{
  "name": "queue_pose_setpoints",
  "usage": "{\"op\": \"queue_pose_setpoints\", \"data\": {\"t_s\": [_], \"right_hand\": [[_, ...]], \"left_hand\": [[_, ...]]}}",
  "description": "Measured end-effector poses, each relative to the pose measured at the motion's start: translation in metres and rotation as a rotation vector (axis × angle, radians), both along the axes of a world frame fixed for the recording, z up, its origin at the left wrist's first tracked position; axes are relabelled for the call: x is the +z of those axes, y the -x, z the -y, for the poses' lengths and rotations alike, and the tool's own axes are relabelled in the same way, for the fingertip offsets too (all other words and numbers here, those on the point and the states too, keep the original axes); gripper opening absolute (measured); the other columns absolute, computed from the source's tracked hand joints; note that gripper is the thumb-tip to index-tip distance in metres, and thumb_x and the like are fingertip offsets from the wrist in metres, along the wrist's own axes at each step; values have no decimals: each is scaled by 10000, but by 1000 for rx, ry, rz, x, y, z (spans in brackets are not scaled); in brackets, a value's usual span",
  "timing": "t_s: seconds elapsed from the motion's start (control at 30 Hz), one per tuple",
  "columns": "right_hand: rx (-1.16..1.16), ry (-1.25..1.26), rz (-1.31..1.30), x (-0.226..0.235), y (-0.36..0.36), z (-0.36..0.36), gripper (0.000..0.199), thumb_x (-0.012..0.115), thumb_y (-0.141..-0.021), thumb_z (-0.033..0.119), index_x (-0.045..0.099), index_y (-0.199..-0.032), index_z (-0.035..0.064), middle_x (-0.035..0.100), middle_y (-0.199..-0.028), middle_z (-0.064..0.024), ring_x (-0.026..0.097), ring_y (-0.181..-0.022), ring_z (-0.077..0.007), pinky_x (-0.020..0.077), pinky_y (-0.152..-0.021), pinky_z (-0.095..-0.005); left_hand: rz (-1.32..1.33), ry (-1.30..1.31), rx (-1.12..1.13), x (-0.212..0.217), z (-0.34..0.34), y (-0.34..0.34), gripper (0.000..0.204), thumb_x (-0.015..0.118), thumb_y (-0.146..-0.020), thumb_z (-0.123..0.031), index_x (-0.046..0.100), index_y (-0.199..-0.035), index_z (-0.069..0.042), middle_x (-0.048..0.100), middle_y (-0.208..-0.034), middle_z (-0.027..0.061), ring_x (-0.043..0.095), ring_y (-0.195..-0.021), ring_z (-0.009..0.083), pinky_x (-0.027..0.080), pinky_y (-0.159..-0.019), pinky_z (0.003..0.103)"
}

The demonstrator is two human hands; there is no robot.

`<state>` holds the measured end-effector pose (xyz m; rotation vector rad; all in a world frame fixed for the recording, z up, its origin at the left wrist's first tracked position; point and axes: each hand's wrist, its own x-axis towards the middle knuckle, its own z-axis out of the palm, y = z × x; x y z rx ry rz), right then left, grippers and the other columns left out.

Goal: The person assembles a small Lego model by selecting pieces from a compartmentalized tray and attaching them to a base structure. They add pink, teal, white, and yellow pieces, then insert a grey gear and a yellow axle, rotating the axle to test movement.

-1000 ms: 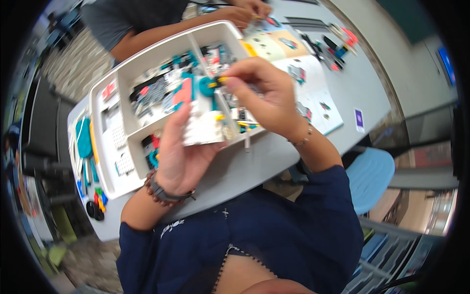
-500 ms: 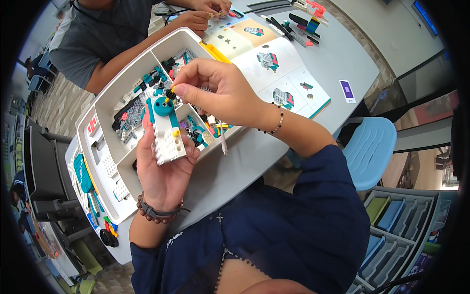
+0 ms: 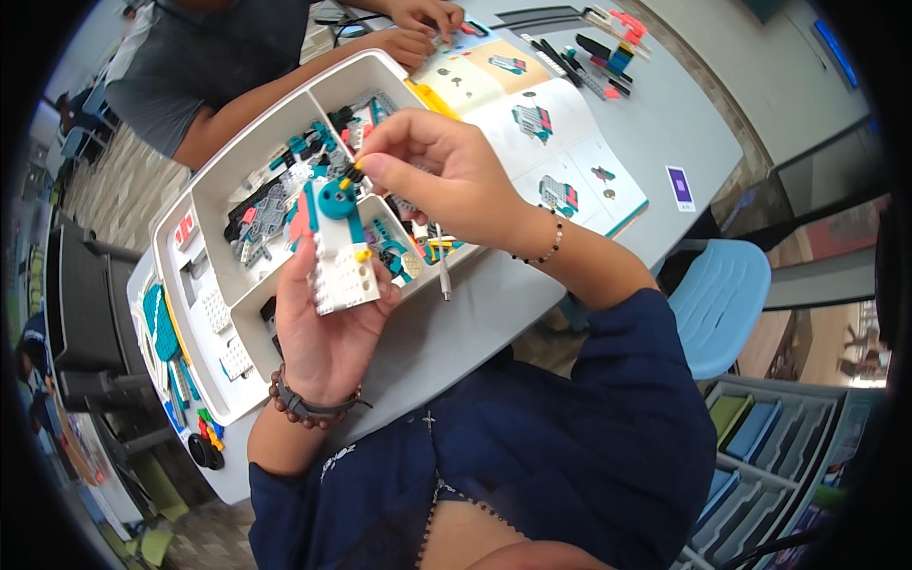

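My left hand (image 3: 328,356) is closed around a white and teal building-brick model (image 3: 344,275), its palm turned up. On top of the model sits a round teal piece (image 3: 337,199), and a small yellow peg (image 3: 362,255) sticks out near its lower right. My right hand (image 3: 442,176) pinches a small black and yellow piece (image 3: 351,178) between thumb and fingers, right at the edge of the round teal piece. Whether that piece is joined to the model cannot be made out. Both hands are above the near side of a divided white tray (image 3: 214,195).
Loose bricks lie in the tray's compartments. An open picture booklet (image 3: 594,133) lies right of it. A white cable plug (image 3: 445,282) hangs by the tray's near edge. Across the table another person's arm (image 3: 252,114) rests behind the tray. A brick build (image 3: 619,62) stands far right; a blue chair (image 3: 727,299) is at right.
The whole view has shifted slightly, with the scene lying a little further right. Both hands keep their grips, and the pinched piece stays by the round teal piece.
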<state>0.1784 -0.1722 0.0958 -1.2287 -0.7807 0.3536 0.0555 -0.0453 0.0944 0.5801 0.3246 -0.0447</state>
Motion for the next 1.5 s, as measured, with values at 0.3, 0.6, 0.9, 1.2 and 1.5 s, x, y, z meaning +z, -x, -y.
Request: {"op": "queue_pose_setpoints", "data": {"t_s": [0.3, 0.6, 0.9, 1.2, 1.5], "right_hand": [[-148, 48, 265, 8, 14, 4, 106, 583, -839, 18, 563, -929, -34, 613, -848, -60, 590, -797, -82, 493, -721, -226], [-296, 142, 619, 7, 13, 5, 97, 622, -778, -18, 590, -869, -24, 623, -787, -85, 601, -665, -101, 485, -596, -213], [-275, 107, 776, 6, 3, 4, 108, 631, -765, -30, 597, -866, -12, 626, -780, -90, 600, -642, -122, 479, -574, -222], [-186, 95, 617, -2, -2, 3, 113, 632, -771, -31, 609, -881, -23, 639, -810, -95, 612, -682, -112, 499, -608, -222], [-211, 95, 649, -3, 2, 2, 116, 636, -782, -20, 609, -894, -27, 639, -822, -97, 619, -710, -117, 507, -626, -224]], "left_hand": [[47, 35, -34, 4, -2, 4, 377, 453, -910, -378, 513, -1100, -58, 611, -906, 84, 608, -788, 209, 499, -689, 364], [51, -62, -22, 8, -4, 5, 373, 442, -918, -340, 495, -1146, -49, 606, -1010, 72, 608, -897, 180, 507, -791, 354], [62, -85, -89, 2, -9, 4, 386, 439, -919, -342, 496, -1160, -47, 603, -1046, 68, 606, -906, 162, 512, -775, 340], [63, -55, -131, -3, -13, 2, 399, 439, -920, -351, 481, -1172, -44, 609, -1023, 67, 617, -867, 163, 526, -715, 339], [104, -149, -166, -1, -16, 4, 398, 438, -922, -347, 477, -1186, -51, 605, -1046, 61, 611, -913, 152, 514, -791, 335]]}}
